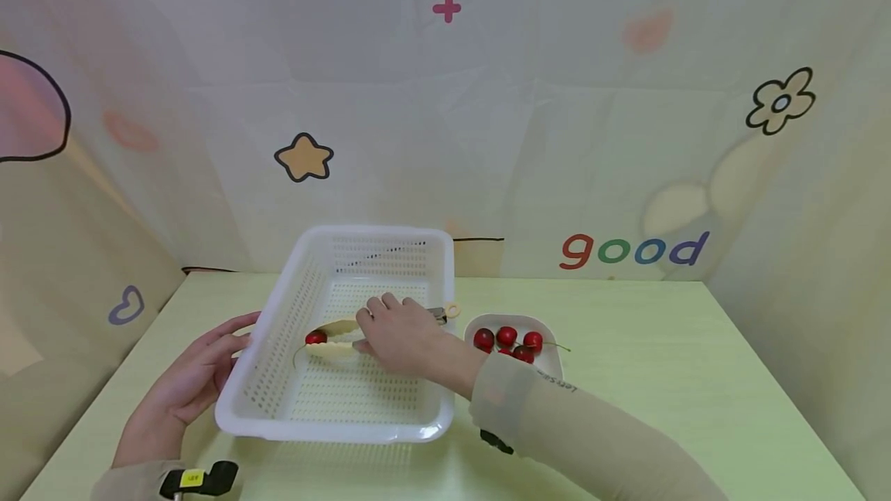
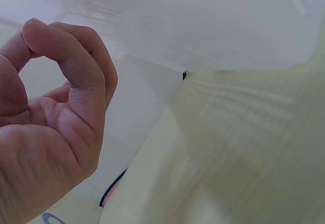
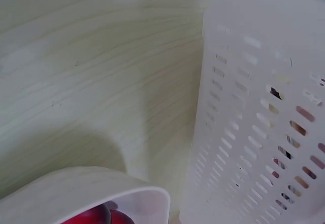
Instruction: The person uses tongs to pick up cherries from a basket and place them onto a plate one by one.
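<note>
My right hand (image 1: 404, 335) grips a pair of tongs (image 1: 337, 349) with cream scalloped tips, reaching over the white perforated basket (image 1: 334, 430). Between the tips sits a red cherry (image 1: 316, 338), its thin stem hanging down inside the basket. The ring end of the tongs sticks out past the basket's right rim. At the left rim, my left hand (image 1: 202, 373) rests its fingertips against the basket's outer side. In the left wrist view, that hand's fingers (image 2: 91, 66) bend loosely around an empty gap, beside the basket's pale wall (image 2: 203, 26).
Right of the basket stands a small white dish (image 1: 553, 366) with several red cherries (image 1: 506, 336), one stem poking over its edge. My right forearm passes just in front of it. A printed cloth backdrop (image 1: 487, 138) rises behind the pale green table (image 1: 640, 377).
</note>
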`<move>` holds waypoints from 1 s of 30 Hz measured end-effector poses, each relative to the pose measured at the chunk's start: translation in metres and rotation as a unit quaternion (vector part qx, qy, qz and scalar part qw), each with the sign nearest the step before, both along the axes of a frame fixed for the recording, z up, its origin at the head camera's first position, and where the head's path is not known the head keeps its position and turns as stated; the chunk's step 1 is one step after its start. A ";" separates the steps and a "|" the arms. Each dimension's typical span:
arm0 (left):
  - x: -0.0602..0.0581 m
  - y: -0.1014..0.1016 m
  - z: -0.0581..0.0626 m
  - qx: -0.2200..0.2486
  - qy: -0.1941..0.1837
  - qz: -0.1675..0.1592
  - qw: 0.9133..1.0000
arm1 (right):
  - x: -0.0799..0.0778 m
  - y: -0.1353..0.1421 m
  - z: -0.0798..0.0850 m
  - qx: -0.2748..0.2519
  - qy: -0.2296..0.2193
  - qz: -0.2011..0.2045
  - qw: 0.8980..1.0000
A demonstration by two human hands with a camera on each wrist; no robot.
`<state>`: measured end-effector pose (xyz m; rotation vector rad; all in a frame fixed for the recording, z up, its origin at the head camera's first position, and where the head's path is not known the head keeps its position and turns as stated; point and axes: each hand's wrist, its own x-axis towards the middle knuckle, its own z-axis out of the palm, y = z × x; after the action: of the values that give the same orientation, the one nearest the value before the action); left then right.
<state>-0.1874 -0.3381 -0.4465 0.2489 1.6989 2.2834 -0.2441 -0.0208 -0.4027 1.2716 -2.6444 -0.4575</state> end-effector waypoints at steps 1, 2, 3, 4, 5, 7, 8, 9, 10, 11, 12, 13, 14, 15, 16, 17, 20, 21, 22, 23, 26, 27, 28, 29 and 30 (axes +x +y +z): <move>0.000 0.000 0.000 0.001 0.000 0.000 1.000 | 0.000 0.001 0.000 -0.003 0.000 0.000 1.000; 0.000 0.000 0.000 0.002 0.000 -0.001 1.000 | -0.001 0.001 0.000 -0.005 0.001 0.001 1.000; 0.000 0.000 0.000 0.001 -0.001 0.000 1.000 | -0.001 0.002 0.000 -0.008 0.001 0.001 1.000; 0.000 0.000 0.000 0.001 -0.003 0.001 1.000 | -0.001 0.002 0.001 -0.009 0.000 0.001 1.000; 0.000 0.001 0.000 0.001 -0.004 0.002 1.000 | -0.001 0.003 0.001 -0.010 0.000 0.001 1.000; 0.000 0.002 0.000 0.001 -0.005 0.002 1.000 | 0.000 0.004 0.001 -0.010 0.003 0.003 1.000; 0.000 0.002 0.000 0.000 -0.007 0.003 1.000 | 0.000 0.005 0.002 -0.010 0.005 0.003 1.000; 0.000 0.003 0.000 -0.002 -0.009 0.004 1.000 | 0.001 0.005 0.002 -0.009 0.006 0.004 1.000; 0.000 0.003 0.000 -0.002 -0.009 0.004 1.000 | 0.001 0.006 0.003 -0.008 0.007 0.005 1.000; 0.000 0.003 0.000 -0.003 -0.009 0.003 1.000 | 0.001 0.007 0.003 -0.007 0.008 0.007 1.000; 0.000 0.003 0.000 -0.005 -0.011 0.005 1.000 | 0.001 0.008 0.004 -0.007 0.009 0.009 1.000; 0.000 0.002 0.000 -0.009 -0.014 0.009 1.000 | 0.002 0.009 0.005 -0.008 0.010 0.011 1.000; 0.000 0.002 0.000 -0.012 -0.018 0.014 1.000 | 0.002 0.010 0.006 -0.008 0.010 0.012 1.000; 0.000 0.002 0.001 -0.014 -0.019 0.016 1.000 | 0.002 0.011 0.007 -0.008 0.010 0.013 1.000; 0.001 0.002 0.001 -0.013 -0.020 0.015 1.000 | 0.003 0.012 0.008 -0.009 0.009 0.014 1.000; 0.001 0.002 0.001 -0.014 -0.021 0.015 1.000 | 0.003 0.013 0.008 -0.010 0.008 0.014 1.000; 0.001 0.002 0.002 -0.012 -0.021 0.017 1.000 | 0.004 0.017 0.011 -0.014 0.003 0.013 1.000; 0.001 0.002 0.002 -0.011 -0.021 0.015 1.000 | 0.004 0.018 0.011 -0.017 0.003 0.013 1.000; 0.001 0.002 0.002 -0.010 -0.020 0.013 1.000 | 0.004 0.020 0.012 -0.021 0.003 0.012 1.000; 0.001 0.002 0.002 -0.010 -0.021 0.014 1.000 | 0.004 0.021 0.013 -0.024 0.004 0.012 1.000; 0.000 0.002 0.003 -0.012 -0.021 0.015 1.000 | 0.004 0.026 0.016 -0.033 0.014 0.016 0.999; 0.000 0.002 0.003 -0.011 -0.021 0.013 1.000 | 0.004 0.028 0.017 -0.036 0.017 0.016 0.999; 0.000 0.002 0.003 -0.011 -0.020 0.013 1.000 | 0.004 0.030 0.019 -0.037 0.020 0.018 0.999; 0.000 0.002 0.003 -0.011 -0.019 0.013 1.000 | 0.004 0.032 0.021 -0.038 0.020 0.018 0.999; 0.000 0.002 0.003 -0.010 -0.018 0.011 1.000 | 0.004 0.034 0.022 -0.039 0.020 0.018 0.999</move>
<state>-0.1872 -0.3364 -0.4431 0.1834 1.7151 2.2713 -0.2404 0.0127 -0.3803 1.2706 -2.5752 -0.3666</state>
